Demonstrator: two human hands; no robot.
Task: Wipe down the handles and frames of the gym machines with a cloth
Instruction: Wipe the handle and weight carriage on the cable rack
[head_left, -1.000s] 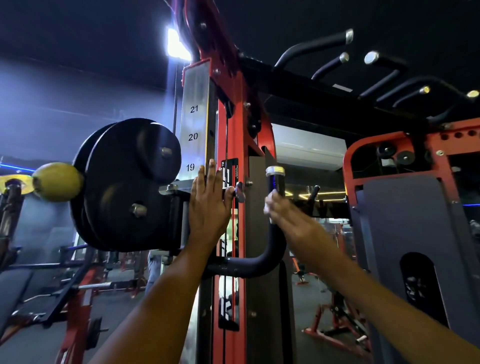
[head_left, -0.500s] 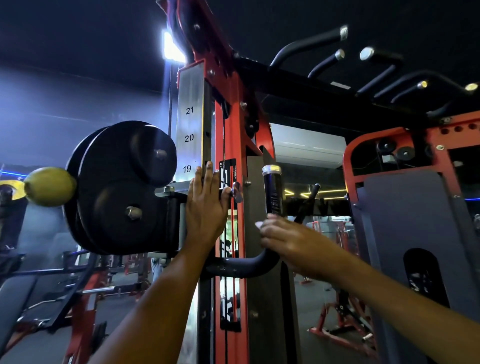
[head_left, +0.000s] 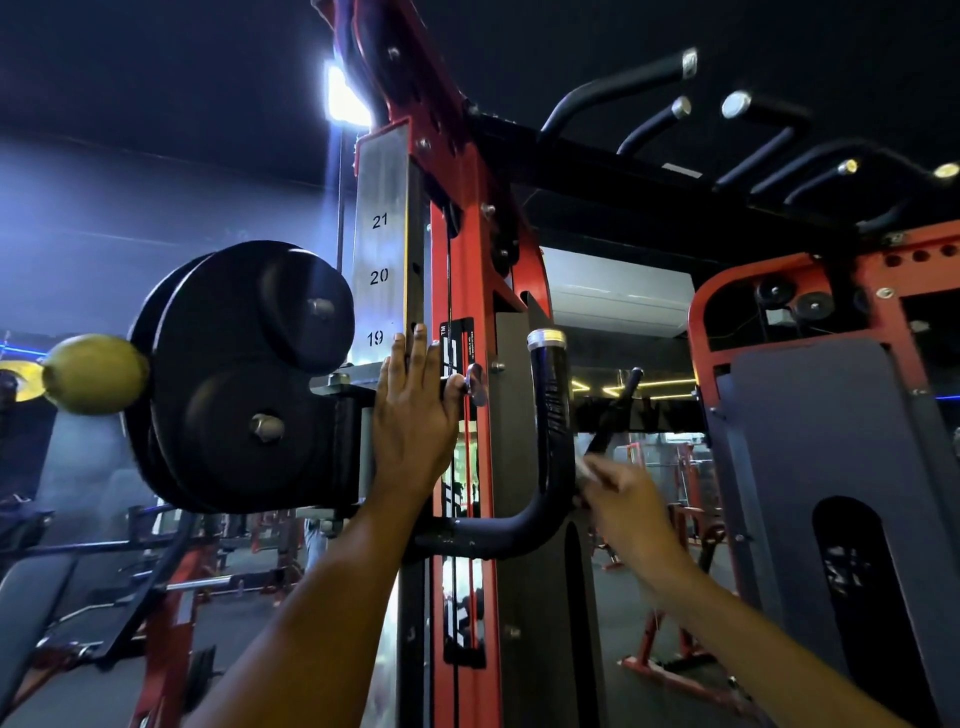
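Starting on the left, a yellow-green ball (head_left: 93, 375) sits beside the round black pulley wheels (head_left: 244, 374), and the silver post (head_left: 382, 249) reads 21, 20 and 19. The left hand (head_left: 415, 415) presses flat on the red frame (head_left: 462, 291), its grip wide and holding nothing, while the black curved handle (head_left: 550, 431) looks hard, smooth and maybe slippery. The right hand (head_left: 623, 499), blurry, seems to pinch a small white cloth (head_left: 584, 467) just beside that handle; the cloth looks soft and light, best bunched in the fingers.
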